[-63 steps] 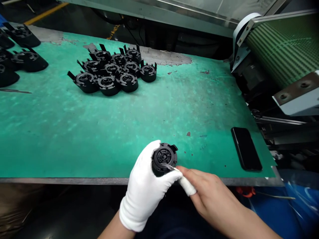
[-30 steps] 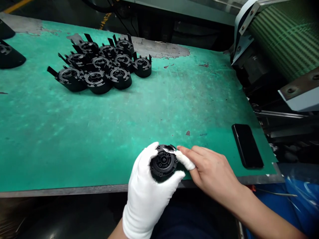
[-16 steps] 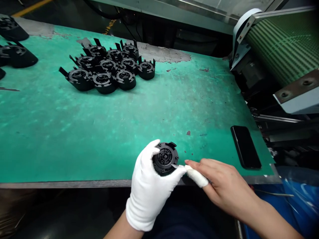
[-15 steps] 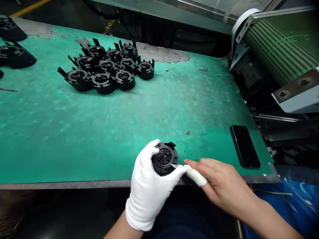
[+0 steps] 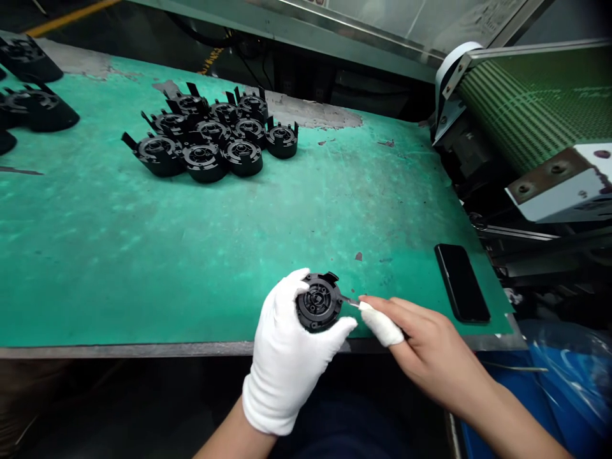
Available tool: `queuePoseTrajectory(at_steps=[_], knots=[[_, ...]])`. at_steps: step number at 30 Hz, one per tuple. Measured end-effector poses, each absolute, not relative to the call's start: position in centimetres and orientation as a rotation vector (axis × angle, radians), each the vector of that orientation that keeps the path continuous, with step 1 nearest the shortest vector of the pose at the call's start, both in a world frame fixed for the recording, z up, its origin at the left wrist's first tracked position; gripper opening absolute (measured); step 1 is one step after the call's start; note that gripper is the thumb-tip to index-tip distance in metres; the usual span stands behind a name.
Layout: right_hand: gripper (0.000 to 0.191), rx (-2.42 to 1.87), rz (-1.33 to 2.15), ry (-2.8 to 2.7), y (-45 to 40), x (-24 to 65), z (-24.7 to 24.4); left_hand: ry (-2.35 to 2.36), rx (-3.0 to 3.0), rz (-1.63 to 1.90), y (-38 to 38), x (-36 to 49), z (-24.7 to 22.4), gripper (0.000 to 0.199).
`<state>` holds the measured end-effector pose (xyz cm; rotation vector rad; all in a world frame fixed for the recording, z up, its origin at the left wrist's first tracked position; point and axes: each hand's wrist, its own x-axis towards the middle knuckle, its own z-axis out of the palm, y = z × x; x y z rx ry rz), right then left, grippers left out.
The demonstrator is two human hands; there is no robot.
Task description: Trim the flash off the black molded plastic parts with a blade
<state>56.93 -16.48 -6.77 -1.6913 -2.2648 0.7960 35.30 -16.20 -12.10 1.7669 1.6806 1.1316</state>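
Note:
My left hand (image 5: 287, 344), in a white glove, is closed around a round black plastic part (image 5: 319, 302) near the table's front edge. The part's ribbed face with a central hub is turned up, and a tab sticks out at its far side. My right hand (image 5: 415, 331) is bare except for a white cover on the thumb. Between its thumb and forefinger it pinches a small knife (image 5: 351, 301) with a thin metal blade. The blade's tip is at the right rim of the part; whether it touches cannot be made out. Most of the knife's handle is hidden in my hand.
Several black cup-shaped parts (image 5: 201, 159) stand grouped at the back of the green table (image 5: 229, 242). More black parts (image 5: 48, 108) are at the far left. A phone (image 5: 461, 282) lies at the right, below a green conveyor belt (image 5: 540, 95). Blue plastic (image 5: 549, 389) is at lower right.
The knife's blade has moved from the lower right of the round part's face out to its right rim. My left hand keeps its hold. The whole view has shifted slightly.

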Motion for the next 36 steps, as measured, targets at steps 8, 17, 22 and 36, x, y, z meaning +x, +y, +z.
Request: queuePoseTrajectory(at_steps=[8, 17, 22, 36], knots=[[0.034, -1.475, 0.85, -2.697, -12.5, 58.5, -6.2, 1.397, 1.802, 0.686, -13.1, 31.4, -9.2, 0.082], [0.037, -1.321, 0.737, -2.953, -9.4, 57.0, -5.3, 1.213, 1.844, 0.571, -10.8, 29.9, -8.9, 0.082], [0.045, -1.504, 0.495, -2.867, -10.1, 56.9, -6.0, 1.265, 1.842, 0.609, -11.3, 30.4, -9.1, 0.081], [0.038, -1.398, 0.935, -2.537, -13.2, 57.5, -6.3, 1.447, 1.801, 0.772, -13.8, 32.7, -9.4, 0.076]])
